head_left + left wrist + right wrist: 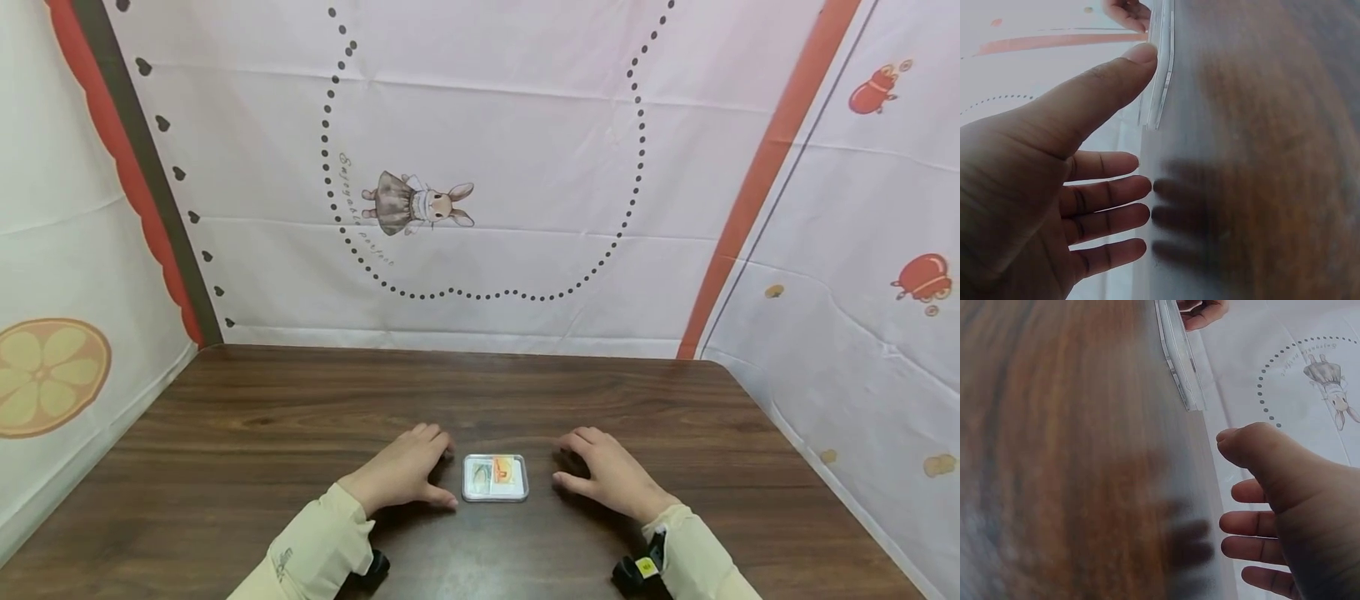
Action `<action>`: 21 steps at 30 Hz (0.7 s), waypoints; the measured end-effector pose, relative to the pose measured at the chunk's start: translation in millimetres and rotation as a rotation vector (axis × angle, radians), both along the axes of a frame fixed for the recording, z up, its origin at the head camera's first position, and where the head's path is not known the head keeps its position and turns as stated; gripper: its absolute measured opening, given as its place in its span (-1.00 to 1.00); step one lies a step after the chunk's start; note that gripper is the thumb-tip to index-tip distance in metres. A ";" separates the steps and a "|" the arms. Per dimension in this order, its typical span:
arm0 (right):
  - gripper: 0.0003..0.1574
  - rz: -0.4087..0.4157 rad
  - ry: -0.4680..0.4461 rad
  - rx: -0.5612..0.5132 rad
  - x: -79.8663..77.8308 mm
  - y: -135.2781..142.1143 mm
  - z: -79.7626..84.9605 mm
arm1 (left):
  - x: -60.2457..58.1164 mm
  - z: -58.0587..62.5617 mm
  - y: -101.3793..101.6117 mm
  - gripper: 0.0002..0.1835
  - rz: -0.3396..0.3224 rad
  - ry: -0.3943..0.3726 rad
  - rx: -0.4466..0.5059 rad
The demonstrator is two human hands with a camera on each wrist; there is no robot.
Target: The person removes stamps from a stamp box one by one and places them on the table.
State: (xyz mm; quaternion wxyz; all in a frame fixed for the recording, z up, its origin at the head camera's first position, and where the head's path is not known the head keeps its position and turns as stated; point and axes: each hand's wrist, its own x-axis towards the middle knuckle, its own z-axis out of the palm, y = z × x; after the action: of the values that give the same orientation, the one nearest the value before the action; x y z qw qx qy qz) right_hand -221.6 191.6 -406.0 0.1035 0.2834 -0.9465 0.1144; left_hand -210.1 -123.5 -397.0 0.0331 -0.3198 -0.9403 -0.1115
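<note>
A small flat case (495, 478) with clear edges lies on the brown table between the two hands. Inside it shows a white backing with a greenish picture and an orange one, like stamps; their exact kind cannot be told. To its left is my left hand (408, 469), fingers extended and thumb pointing toward the case. In the left wrist view the case's edge (1163, 69) appears just beyond that thumb. My right hand (611, 475) is on the other side, a little farther from the case, with its fingers loosely extended. Neither hand holds anything.
The wood-grain table (300, 392) spreads around the hands. A white printed cloth (495, 150) hangs behind its far edge, and similar cloths hang at left and right. A dark band-mounted device (637, 573) sits at the right wrist.
</note>
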 end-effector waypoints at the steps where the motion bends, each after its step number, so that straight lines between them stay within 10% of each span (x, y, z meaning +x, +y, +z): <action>1: -0.50 0.004 -0.002 0.001 0.2 -0.4 -0.1 | 0.4 -0.2 -0.1 -0.32 0.001 -0.003 0.000; 21: -0.59 -0.018 -0.012 0.019 2.1 -3.9 3.0 | -1.6 -1.5 4.5 -0.34 -0.005 0.016 0.007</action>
State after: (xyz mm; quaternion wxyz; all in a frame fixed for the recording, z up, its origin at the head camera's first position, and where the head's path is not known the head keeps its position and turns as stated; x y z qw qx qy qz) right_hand -219.5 187.7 -403.0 0.0959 0.2750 -0.9507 0.1061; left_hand -211.6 -119.0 -398.5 0.0413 -0.3231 -0.9388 -0.1121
